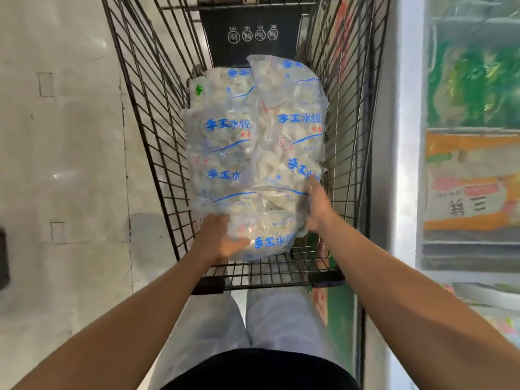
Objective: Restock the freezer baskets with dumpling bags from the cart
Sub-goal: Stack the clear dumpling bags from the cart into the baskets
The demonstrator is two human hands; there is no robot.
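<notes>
Left hand (pixel 222 240), right hand (pixel 316 204) — touching dumpling bags (pixel 253 153) in cart (pixel 157 108).

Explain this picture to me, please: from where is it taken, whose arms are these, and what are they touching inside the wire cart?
There is no machine here. A person wears a camera on the head, so you look down along their own two arms. In front stands a wire shopping cart with a pile of clear dumpling bags printed in blue. The left hand touches the nearest bag at its left edge, and the right hand touches the pile's right side. Whether either hand grips yet is unclear. The glass-fronted freezer is on the right.
</notes>
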